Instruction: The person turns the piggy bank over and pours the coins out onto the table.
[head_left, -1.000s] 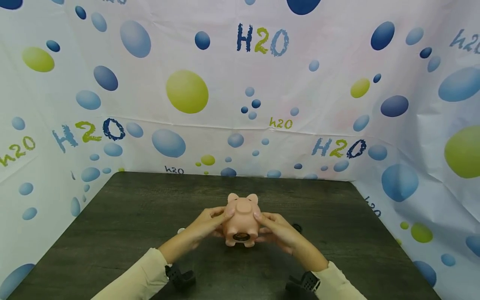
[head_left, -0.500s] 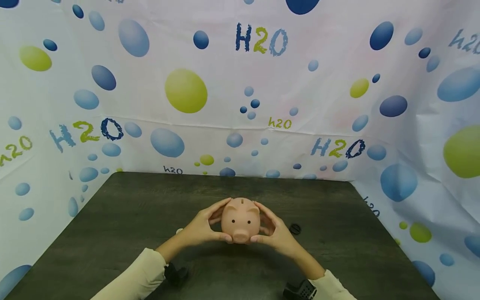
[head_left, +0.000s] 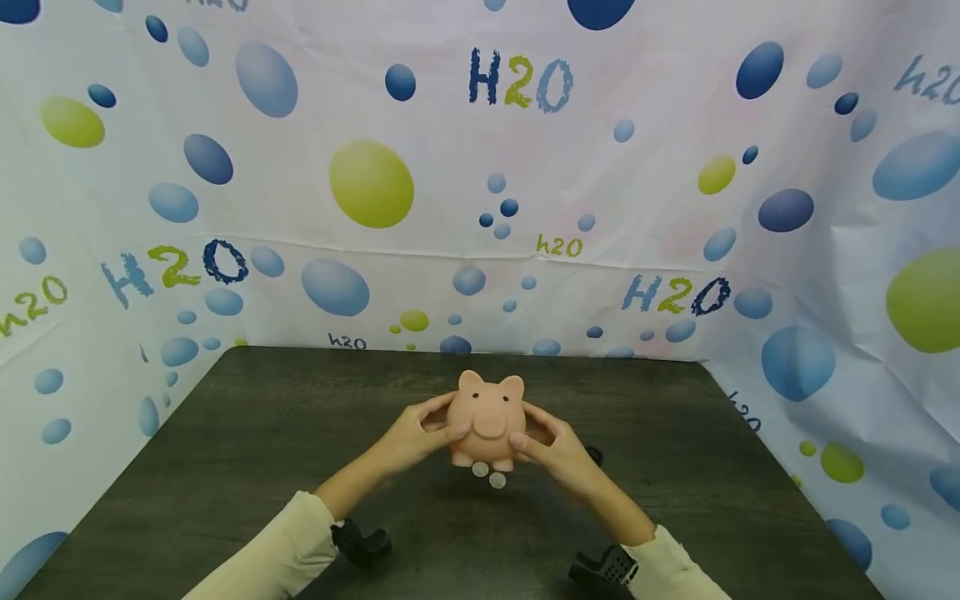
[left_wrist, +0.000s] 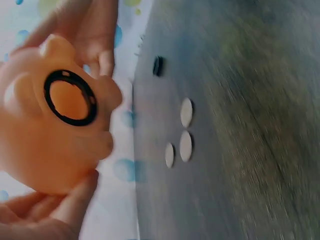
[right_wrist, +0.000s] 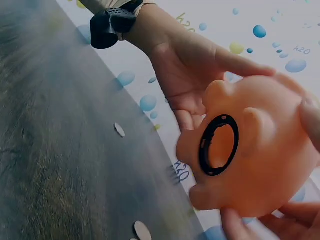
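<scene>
Both hands hold a pink piggy bank [head_left: 486, 421] above the table, one on each side. The left hand [head_left: 408, 439] grips one side, with its thumb on the front. On the other side the right hand [head_left: 557, 447] has its thumb near the snout. The bank's face points toward me. A black-rimmed round opening [right_wrist: 220, 147] in its belly is uncovered, as the right wrist view shows. Pale coins, one coin [head_left: 497, 480] and another coin [head_left: 480, 470], appear just below its feet. Three pale discs, including a smaller disc [left_wrist: 169, 155], show in the left wrist view.
A small round black cap [left_wrist: 158, 66] lies on the dark wooden table [head_left: 315, 400], partly behind the right hand in the head view. A white printed sheet [head_left: 450, 242] surrounds the table's back and sides. Each wrist wears a black camera mount [head_left: 362, 546].
The piggy bank has rocked from belly-toward-me, to tipped forward with its top slot showing, then back to face-on and higher. Two coins now show beneath it.
</scene>
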